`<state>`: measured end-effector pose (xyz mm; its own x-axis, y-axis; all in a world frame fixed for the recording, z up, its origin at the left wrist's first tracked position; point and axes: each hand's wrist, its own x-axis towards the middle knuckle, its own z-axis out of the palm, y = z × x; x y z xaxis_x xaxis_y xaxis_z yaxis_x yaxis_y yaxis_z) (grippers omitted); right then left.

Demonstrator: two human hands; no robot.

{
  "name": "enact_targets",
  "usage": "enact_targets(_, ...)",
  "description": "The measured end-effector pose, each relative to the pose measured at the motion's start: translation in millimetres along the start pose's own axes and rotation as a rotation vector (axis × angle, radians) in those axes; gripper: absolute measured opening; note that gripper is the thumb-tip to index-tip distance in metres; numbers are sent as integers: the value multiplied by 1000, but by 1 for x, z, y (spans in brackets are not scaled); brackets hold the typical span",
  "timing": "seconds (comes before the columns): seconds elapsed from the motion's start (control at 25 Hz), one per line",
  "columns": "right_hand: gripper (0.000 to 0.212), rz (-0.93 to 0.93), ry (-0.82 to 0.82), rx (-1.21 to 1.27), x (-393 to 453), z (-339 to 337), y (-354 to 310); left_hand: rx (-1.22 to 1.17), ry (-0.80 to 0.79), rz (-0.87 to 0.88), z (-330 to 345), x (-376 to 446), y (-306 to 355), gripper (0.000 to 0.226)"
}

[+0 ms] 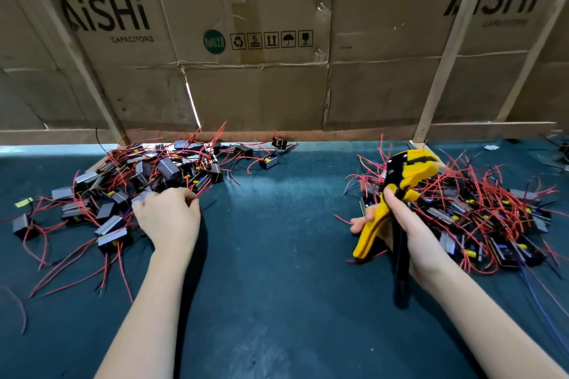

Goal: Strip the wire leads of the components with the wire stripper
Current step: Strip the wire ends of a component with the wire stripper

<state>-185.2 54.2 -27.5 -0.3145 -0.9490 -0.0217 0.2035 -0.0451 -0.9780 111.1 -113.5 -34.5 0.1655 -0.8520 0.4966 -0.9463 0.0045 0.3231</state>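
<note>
Both of my forearms reach in from the bottom edge over the dark teal mat (277, 255), and between them lies a wide bare lane of mat running up to the cardboard wall (261, 86) at the back.

My left hand (167, 218) lies knuckles up at the near right edge of the left pile of components (123, 191). Its fingers (191, 203) are curled down into the red leads and the small black-and-grey blocks, touching them; whether they have actually closed on one wire or block I cannot tell, since the back of the hand hides the tips.

My right hand (409, 234) is wrapped round the wire stripper (400, 194). The thumb lies along the near side of the handles, the fingers curl round from behind, and one fingertip shows past the yellow handle on its left. The yellow handle splays out to the lower left and the black one runs down through my palm, so the handles stand apart. The tool's yellow and black head points up and away, above the near left edge of the right pile of components (480, 218).

Long red leads trail off the left pile toward the near left edge. A few lone components (268, 160) sit by the wall at the back, between the piles.
</note>
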Motion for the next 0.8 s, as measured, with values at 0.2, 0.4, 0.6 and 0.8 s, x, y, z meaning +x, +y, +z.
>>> enact_targets(0.2,50,-31,126,-9,5,-13,-4,-618,128,211,-22,-8,28,11)
enact_targets(0.4,45,-127,13,-160,-1,-11,-4,-1173,-369,259,-24,-42,73,12)
enact_targets(0.6,47,-148,-143,-332,-9,-7,-7,-1309,-671,190,-17,-64,90,11)
enact_targets(0.8,72,-86,-225,-438,-14,-2,-6,-1356,-722,212,-19,-70,94,12)
